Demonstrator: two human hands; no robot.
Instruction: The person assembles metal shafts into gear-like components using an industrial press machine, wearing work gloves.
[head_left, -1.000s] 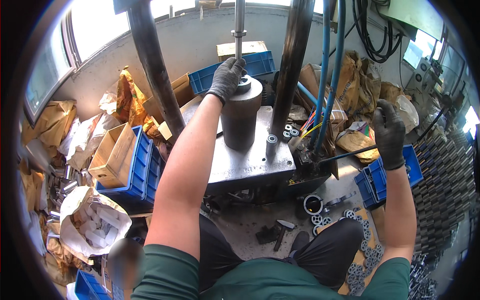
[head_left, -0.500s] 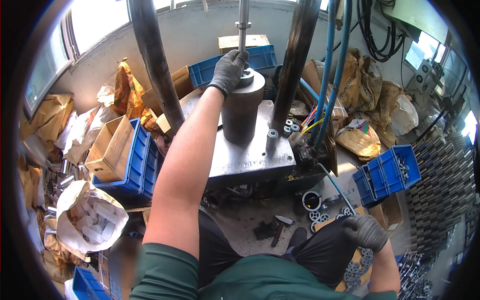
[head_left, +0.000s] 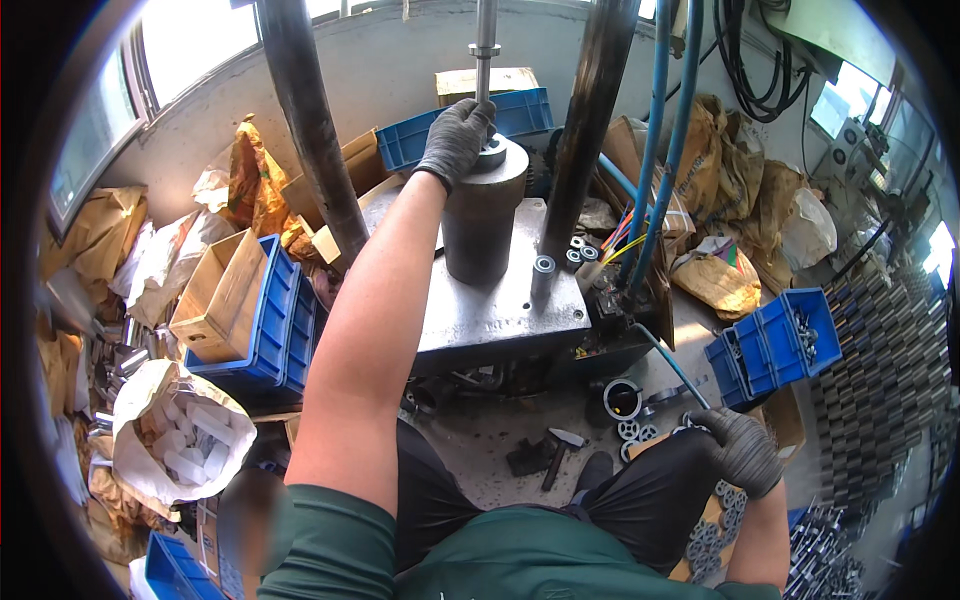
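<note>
My left hand (head_left: 458, 143), in a dark grey glove, is closed around the lower end of an upright steel rod (head_left: 484, 75). Right below it, a dark ring-shaped part (head_left: 492, 153) sits on top of a thick steel cylinder (head_left: 480, 230). That cylinder stands on a metal machine table (head_left: 460, 320). Down at the right, my gloved right hand (head_left: 745, 455) is wrapped round the end of a thin lever (head_left: 675, 368). A small bearing-topped sleeve (head_left: 543, 275) stands on the table, right of the cylinder.
Two dark columns (head_left: 310, 130) (head_left: 590, 130) flank the rod. Blue hoses (head_left: 660, 150) hang at the right. Blue crates (head_left: 290, 330) (head_left: 775, 345) stand on both sides. A hammer (head_left: 562, 455) and several round metal parts (head_left: 630, 430) lie on the floor.
My right hand has shifted slightly up and to the right, and the lever's end has risen with it. My left hand stays almost where it was at the rod.
</note>
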